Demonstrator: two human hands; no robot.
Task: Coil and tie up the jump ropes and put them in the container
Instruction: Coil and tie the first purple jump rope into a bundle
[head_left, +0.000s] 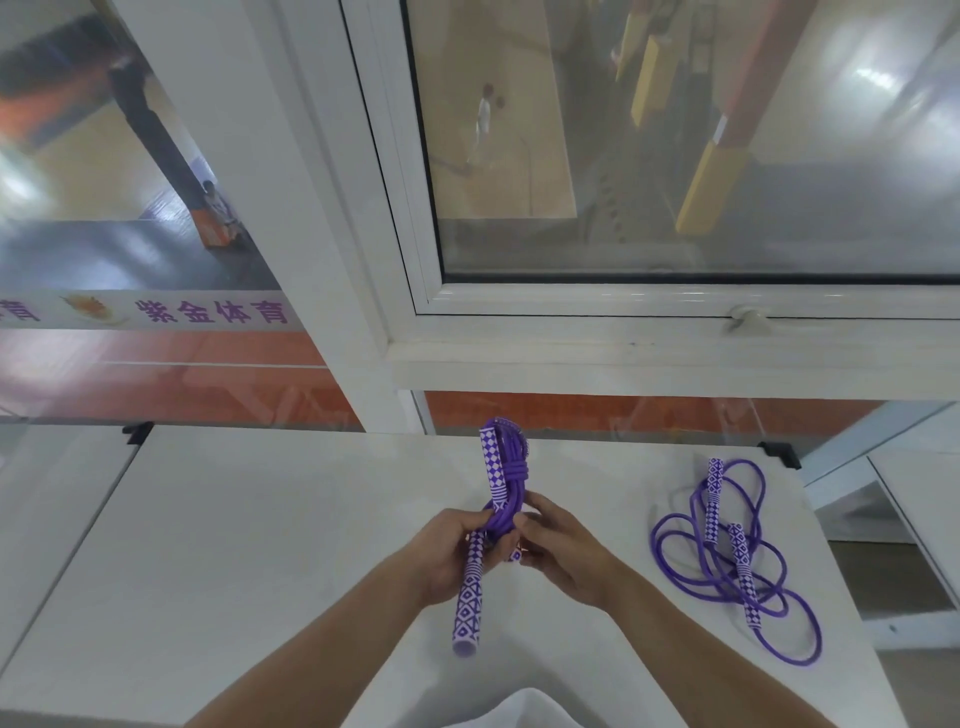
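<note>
A: Purple cord, smooth plastic look, both hands on it. Head view only. Bundle is held up between the hands, above the table.

B: Hand states?

A: Left hand curled round the coils and one handle, which hangs out below the palm. Right hand pinches the cord just beside the left thumb, fingertips at the wrap. Second handle sticks up past the fingers, cord wound round it near the top.

B: Handling?

A: Judging by looks: light, cord limp but springy, probably slick, so the coils will want to unwind if the pinch lets go. Handles are stiff tubes, purple-and-white diamond print. Best hold is at the wrap itself, not the handles.

B: Other rope?

A: Loose rope lies on the table well right of the right hand, untied, loops sprawled, both handles lying across the loops. Take it by the two handles together.

B: Container?

A: Not in view. Beyond the hands only a window frame and glass.
</note>
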